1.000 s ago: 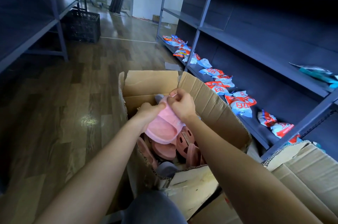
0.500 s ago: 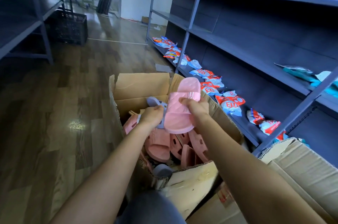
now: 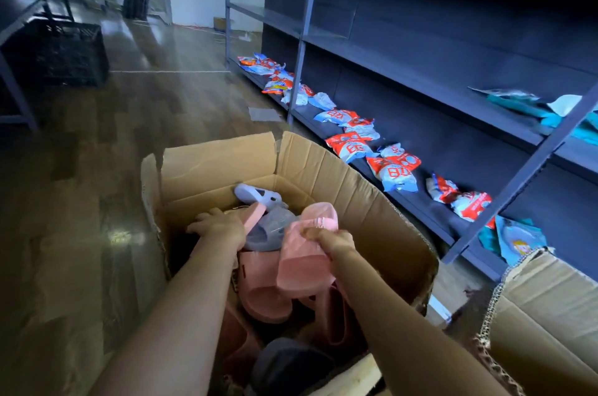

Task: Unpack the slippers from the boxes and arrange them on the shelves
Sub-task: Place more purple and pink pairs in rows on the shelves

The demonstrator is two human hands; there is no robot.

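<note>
An open cardboard box [image 3: 326,169] stands on the floor in front of me, holding several pink slippers [image 3: 262,292] and pale blue-grey ones [image 3: 255,195]. My right hand [image 3: 333,242] grips a pink slipper [image 3: 304,253] by its side, sole facing me, just above the pile. My left hand [image 3: 220,227] reaches down into the box beside a grey slipper [image 3: 271,230]; its fingertips are hidden among the slippers, and whether it holds one cannot be told. The dark metal shelves [image 3: 420,78] run along the right.
Red, white and blue packets [image 3: 349,143] line the lowest shelf, with teal packets [image 3: 550,110] one level up. A second cardboard box [image 3: 550,314] stands at the right. A black crate [image 3: 68,52] sits far left beside another rack. The floor is wood.
The right hand lowered the pink slipper from above the box rim toward the pile. The left hand let go of it and went down into the box on the left.
</note>
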